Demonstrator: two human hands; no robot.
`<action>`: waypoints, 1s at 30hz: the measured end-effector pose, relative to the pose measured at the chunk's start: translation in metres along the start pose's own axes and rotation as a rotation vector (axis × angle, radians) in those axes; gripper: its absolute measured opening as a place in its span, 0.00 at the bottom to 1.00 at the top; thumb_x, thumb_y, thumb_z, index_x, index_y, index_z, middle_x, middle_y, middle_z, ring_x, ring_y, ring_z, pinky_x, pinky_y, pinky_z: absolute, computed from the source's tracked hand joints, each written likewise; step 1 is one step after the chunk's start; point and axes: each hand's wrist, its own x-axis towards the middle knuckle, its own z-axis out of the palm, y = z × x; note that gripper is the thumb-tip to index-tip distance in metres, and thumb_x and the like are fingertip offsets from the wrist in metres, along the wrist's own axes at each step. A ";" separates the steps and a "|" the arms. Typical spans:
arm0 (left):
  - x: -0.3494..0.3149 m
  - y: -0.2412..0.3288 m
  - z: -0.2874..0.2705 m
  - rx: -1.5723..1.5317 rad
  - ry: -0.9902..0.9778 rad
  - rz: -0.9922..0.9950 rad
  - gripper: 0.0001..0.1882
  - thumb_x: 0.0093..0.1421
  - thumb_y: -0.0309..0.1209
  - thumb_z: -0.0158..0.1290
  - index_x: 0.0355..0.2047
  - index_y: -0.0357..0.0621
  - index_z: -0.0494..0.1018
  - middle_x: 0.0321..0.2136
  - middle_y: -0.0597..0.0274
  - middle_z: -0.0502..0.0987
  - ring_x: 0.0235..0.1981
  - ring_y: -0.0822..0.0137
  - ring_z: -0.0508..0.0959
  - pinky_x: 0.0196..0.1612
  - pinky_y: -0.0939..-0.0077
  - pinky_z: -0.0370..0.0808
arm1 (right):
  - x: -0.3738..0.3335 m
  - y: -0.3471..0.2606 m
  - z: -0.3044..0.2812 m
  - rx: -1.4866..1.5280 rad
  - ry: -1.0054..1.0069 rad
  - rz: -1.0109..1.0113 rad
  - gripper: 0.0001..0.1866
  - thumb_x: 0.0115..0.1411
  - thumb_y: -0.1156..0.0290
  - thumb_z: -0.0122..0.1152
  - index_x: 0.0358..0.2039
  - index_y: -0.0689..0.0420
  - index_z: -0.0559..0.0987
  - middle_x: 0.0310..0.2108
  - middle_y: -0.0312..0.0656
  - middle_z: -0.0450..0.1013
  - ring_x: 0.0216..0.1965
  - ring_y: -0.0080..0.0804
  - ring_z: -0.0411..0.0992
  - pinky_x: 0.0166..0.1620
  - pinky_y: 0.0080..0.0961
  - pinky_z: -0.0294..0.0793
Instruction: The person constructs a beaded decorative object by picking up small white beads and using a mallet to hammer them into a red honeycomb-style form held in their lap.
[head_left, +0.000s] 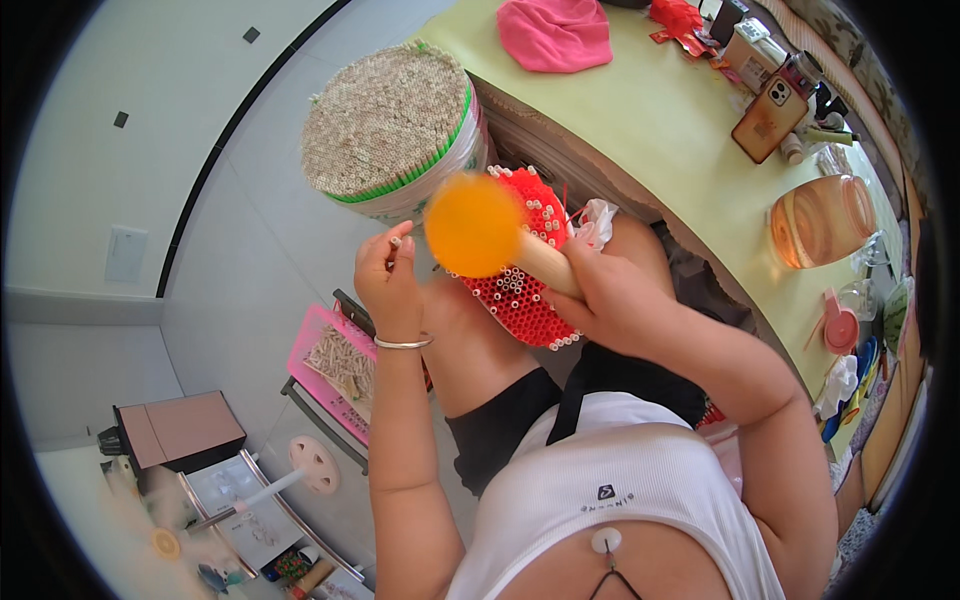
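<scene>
My right hand (612, 298) is closed round the wooden handle of a mallet (472, 226). The mallet's round orange head is slightly blurred and hides part of a bundle of red tubes (537, 312) on my lap. Whitish pieces stand in some tube openings, mostly towards the far end and along the rim. To the left of the mallet head, my left hand (390, 285) pinches a small whitish stick (396, 241) between thumb and fingers. Beyond that hand stands a large round bundle of pale-tipped sticks (385, 120) with a green band, wrapped in clear plastic.
A pink basket (309, 345) of short pale sticks is low on my left. The yellow-green table (640, 110) on the right holds a pink cloth (555, 33), a phone (770, 120), a jar of amber liquid (822, 222) and several small items. A rolling cart (245, 510) stands lower left.
</scene>
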 end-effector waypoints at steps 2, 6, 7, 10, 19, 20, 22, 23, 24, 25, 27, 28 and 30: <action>-0.002 0.005 -0.009 0.113 -0.081 -0.047 0.12 0.59 0.21 0.57 0.43 0.42 0.82 0.28 0.69 0.72 0.27 0.76 0.68 0.31 0.80 0.67 | 0.011 0.010 0.002 -0.109 -0.100 0.120 0.17 0.62 0.63 0.63 0.40 0.62 0.69 0.31 0.57 0.75 0.35 0.57 0.76 0.38 0.45 0.74; -0.008 0.012 -0.005 0.011 -0.146 0.055 0.12 0.61 0.19 0.55 0.45 0.38 0.81 0.27 0.69 0.73 0.22 0.80 0.71 0.26 0.85 0.68 | 0.009 0.019 -0.010 -0.097 -0.110 0.165 0.18 0.62 0.62 0.63 0.42 0.63 0.71 0.31 0.55 0.76 0.35 0.56 0.76 0.38 0.44 0.75; -0.012 0.016 -0.001 -0.047 -0.181 -0.010 0.12 0.61 0.19 0.56 0.45 0.39 0.81 0.28 0.69 0.74 0.22 0.79 0.71 0.27 0.85 0.68 | 0.005 0.020 -0.009 -0.060 -0.089 0.109 0.19 0.63 0.61 0.63 0.43 0.64 0.71 0.31 0.55 0.76 0.35 0.56 0.77 0.38 0.45 0.76; -0.018 0.033 0.015 -0.217 -0.262 -0.166 0.11 0.61 0.20 0.58 0.44 0.40 0.81 0.30 0.67 0.77 0.23 0.78 0.72 0.28 0.85 0.69 | -0.015 0.022 -0.003 0.135 -0.095 0.295 0.20 0.63 0.61 0.64 0.43 0.64 0.71 0.29 0.54 0.75 0.33 0.50 0.76 0.37 0.40 0.74; -0.014 0.039 0.045 0.127 -0.210 0.213 0.06 0.58 0.23 0.62 0.37 0.39 0.83 0.28 0.61 0.81 0.28 0.71 0.78 0.32 0.78 0.73 | -0.035 0.039 0.009 0.514 -0.029 0.446 0.16 0.64 0.62 0.65 0.41 0.61 0.71 0.23 0.36 0.71 0.17 0.21 0.68 0.21 0.21 0.68; -0.015 0.040 0.045 0.172 -0.207 0.221 0.06 0.57 0.23 0.62 0.36 0.39 0.83 0.29 0.60 0.81 0.28 0.70 0.78 0.32 0.77 0.74 | -0.035 0.040 0.009 0.518 -0.023 0.433 0.16 0.64 0.63 0.65 0.41 0.60 0.72 0.22 0.35 0.70 0.17 0.19 0.68 0.21 0.20 0.67; -0.017 0.040 0.047 0.238 -0.213 0.243 0.06 0.56 0.23 0.63 0.35 0.39 0.83 0.28 0.58 0.81 0.27 0.69 0.79 0.32 0.76 0.74 | -0.036 0.043 0.009 0.545 -0.021 0.410 0.16 0.64 0.63 0.65 0.41 0.61 0.71 0.22 0.35 0.70 0.17 0.20 0.68 0.21 0.21 0.68; -0.018 0.040 0.048 0.260 -0.223 0.257 0.06 0.55 0.22 0.63 0.34 0.39 0.82 0.28 0.58 0.81 0.27 0.68 0.79 0.32 0.76 0.74 | -0.036 0.044 0.010 0.557 -0.021 0.399 0.16 0.64 0.63 0.65 0.41 0.61 0.71 0.22 0.36 0.70 0.17 0.21 0.68 0.21 0.21 0.68; -0.018 0.039 0.048 0.284 -0.230 0.272 0.06 0.55 0.22 0.63 0.34 0.39 0.82 0.27 0.58 0.80 0.26 0.68 0.79 0.31 0.75 0.75 | -0.036 0.046 0.011 0.563 -0.019 0.398 0.16 0.64 0.63 0.65 0.41 0.61 0.71 0.22 0.36 0.70 0.17 0.21 0.68 0.21 0.21 0.68; -0.017 0.038 0.049 0.307 -0.231 0.319 0.05 0.55 0.22 0.63 0.33 0.39 0.82 0.27 0.58 0.80 0.26 0.68 0.79 0.31 0.75 0.75 | -0.036 0.047 0.012 0.569 -0.018 0.398 0.16 0.65 0.63 0.65 0.41 0.61 0.71 0.22 0.36 0.70 0.17 0.21 0.68 0.21 0.21 0.68; -0.014 0.036 0.050 0.351 -0.232 0.414 0.05 0.54 0.21 0.64 0.32 0.38 0.81 0.26 0.58 0.80 0.26 0.68 0.79 0.31 0.75 0.75 | -0.036 0.050 0.013 0.579 -0.017 0.399 0.15 0.65 0.63 0.64 0.40 0.61 0.71 0.22 0.36 0.70 0.17 0.21 0.68 0.21 0.21 0.69; -0.013 0.033 0.051 0.353 -0.235 0.415 0.05 0.54 0.21 0.64 0.32 0.38 0.81 0.26 0.59 0.80 0.25 0.68 0.79 0.31 0.76 0.75 | -0.036 0.050 0.014 0.584 -0.018 0.400 0.15 0.65 0.64 0.65 0.40 0.61 0.71 0.22 0.36 0.70 0.17 0.21 0.68 0.21 0.21 0.69; -0.011 0.033 0.053 0.356 -0.242 0.417 0.06 0.54 0.22 0.64 0.33 0.37 0.81 0.25 0.60 0.80 0.24 0.69 0.78 0.30 0.76 0.74 | -0.037 0.052 0.014 0.590 -0.019 0.399 0.15 0.65 0.64 0.64 0.40 0.61 0.70 0.22 0.36 0.70 0.17 0.21 0.69 0.21 0.22 0.69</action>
